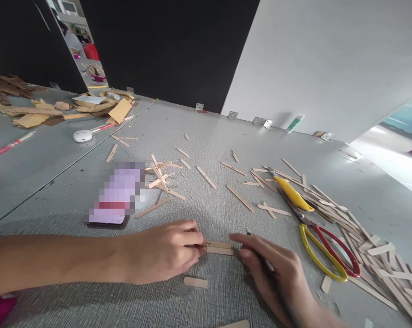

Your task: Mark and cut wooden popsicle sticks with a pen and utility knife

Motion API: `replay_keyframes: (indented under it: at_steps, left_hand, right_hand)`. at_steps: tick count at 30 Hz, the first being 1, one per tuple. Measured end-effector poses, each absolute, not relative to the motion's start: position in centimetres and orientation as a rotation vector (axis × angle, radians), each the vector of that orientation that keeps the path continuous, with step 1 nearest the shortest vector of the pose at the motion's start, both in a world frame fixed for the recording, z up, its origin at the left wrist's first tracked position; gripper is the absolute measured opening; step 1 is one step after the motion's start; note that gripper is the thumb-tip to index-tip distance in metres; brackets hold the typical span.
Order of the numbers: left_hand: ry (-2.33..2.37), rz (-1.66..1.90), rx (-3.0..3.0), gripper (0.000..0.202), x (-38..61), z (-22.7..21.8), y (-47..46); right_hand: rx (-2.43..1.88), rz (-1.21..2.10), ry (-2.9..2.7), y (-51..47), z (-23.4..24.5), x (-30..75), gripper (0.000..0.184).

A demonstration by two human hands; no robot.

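Two wooden craft sticks point(220, 250) lie side by side on the grey table, and the closed fingers of my left hand point(172, 250) grip their left ends. A dark, slim pen point(269, 266) is held in my right hand point(277, 269), its tip just beyond the sticks' right ends. The right index finger stretches along toward the sticks. Below the left hand rests a short cut piece of stick point(195, 282). Part of another stick point(238, 324) shows at the bottom edge.
Scissors point(341, 248) with red and yellow handles and a yellow utility knife point(294, 193) lie at right, beside a heap of craft sticks point(383, 259). Loose sticks point(238, 197) are scattered ahead. A blurred phone point(115, 196), white earbud case point(82, 135) and cardboard scraps point(31, 111) are left.
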State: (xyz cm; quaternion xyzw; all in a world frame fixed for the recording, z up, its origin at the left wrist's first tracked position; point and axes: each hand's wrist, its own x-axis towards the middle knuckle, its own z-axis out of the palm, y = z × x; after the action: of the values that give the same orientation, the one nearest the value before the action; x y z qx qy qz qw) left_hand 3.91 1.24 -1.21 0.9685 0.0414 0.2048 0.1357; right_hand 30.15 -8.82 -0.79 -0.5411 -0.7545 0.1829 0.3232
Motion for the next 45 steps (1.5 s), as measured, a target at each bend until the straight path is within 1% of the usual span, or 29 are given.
replay_keyframes:
  at_steps: [2,3,6,9,14,19,22,24,26,29,31,34,45]
  left_hand:
    - [0.085,0.546,2.891,0.023,3.7,-1.0,1.3]
    - [0.061,0.515,2.939,0.023,3.5,-0.9,1.4]
    - [0.006,0.443,3.041,0.022,3.3,-0.6,1.4]
    - [-0.023,0.424,3.079,0.023,3.2,-0.2,1.3]
    - [0.035,0.457,3.001,0.022,3.4,0.0,1.2]
    - [0.099,0.509,2.885,0.029,3.4,-0.2,1.3]
    - [0.092,0.486,2.903,0.024,3.4,-0.2,1.3]
    - [0.068,0.417,2.961,0.02,3.4,0.0,1.4]
    - [0.039,0.361,3.016,0.017,3.4,0.3,1.4]
    - [0.04,0.362,3.057,0.01,3.3,0.4,1.3]
    - [0.061,0.396,3.073,0.009,3.3,0.3,1.3]
    - [0.058,0.431,3.106,0.01,3.3,-0.1,1.2]
    - [0.015,0.414,3.201,0.022,3.3,-0.3,1.3]
  right_hand:
    - [-1.434,0.496,-1.791,-8.8,0.4,30.8,0.039]
    - [-1.453,0.514,-1.693,-8.7,1.1,31.0,0.04]
    - [-1.572,0.572,-1.494,-8.2,3.4,31.2,0.033]
    - [-1.636,0.731,-1.471,-7.7,4.7,30.7,0.033]
    - [-1.633,1.133,-1.472,-6.4,3.5,28.7,0.045]
    - [-1.523,1.396,-1.379,-6.0,1.2,26.8,0.044]
    - [-1.5,1.464,-1.345,-6.1,0.6,26.2,0.041]
    - [-1.528,1.474,-1.307,-6.1,0.4,26.0,0.039]
    - [-1.563,1.442,-1.322,-6.1,0.3,25.8,0.042]
    - [-1.607,1.277,-1.475,-6.1,-0.1,25.7,0.047]
    - [-1.614,1.146,-1.6,-6.2,-0.3,25.7,0.048]
    - [-1.611,1.071,-1.673,-6.2,-0.4,25.7,0.047]
    - [-1.578,1.112,-1.629,-5.9,-0.2,25.5,0.045]
